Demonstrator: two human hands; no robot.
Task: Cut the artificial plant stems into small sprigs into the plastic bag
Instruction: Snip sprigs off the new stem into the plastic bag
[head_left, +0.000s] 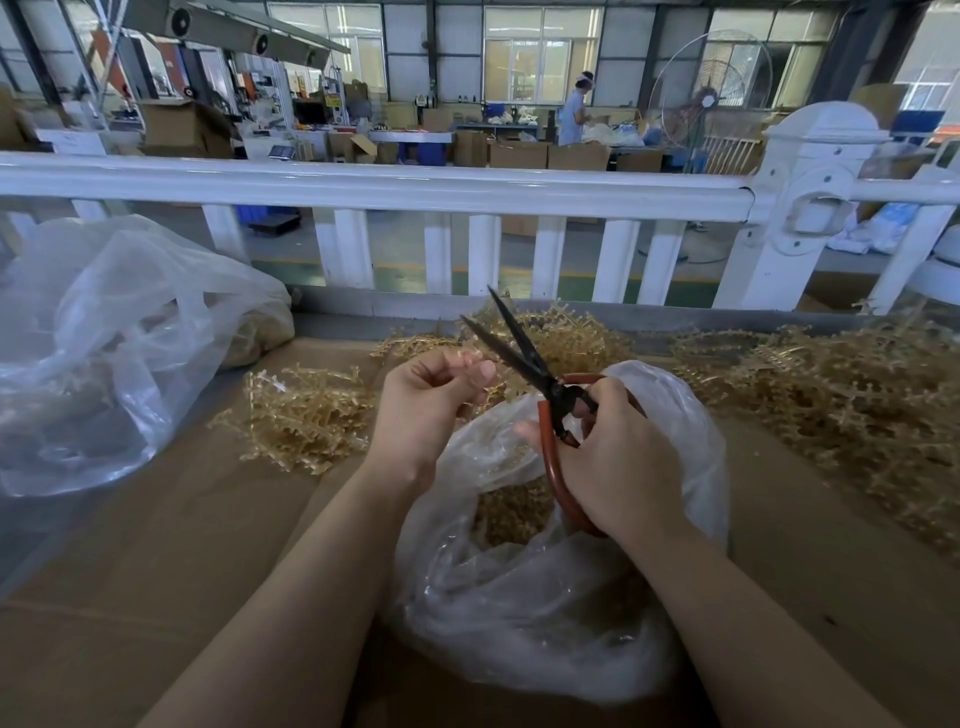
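I am gripping the red-handled scissors (540, 379), blades parted, in my right hand (613, 457) above the plastic bag (649, 597), while my left hand (431, 400) is pinching a barely visible sprig beside the blades, risking nicked fingertips (480, 370).

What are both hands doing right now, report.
Left hand: pinching a thin pale stem.
Right hand: gripping the scissors, blades open.

Right hand (613, 457) grips red-handled scissors (530, 364), blades parted | left hand (431, 400) curled beside blades | both above open plastic bag (545, 597) of sprigs (511, 512) | loose stems (306, 410) on cardboard.
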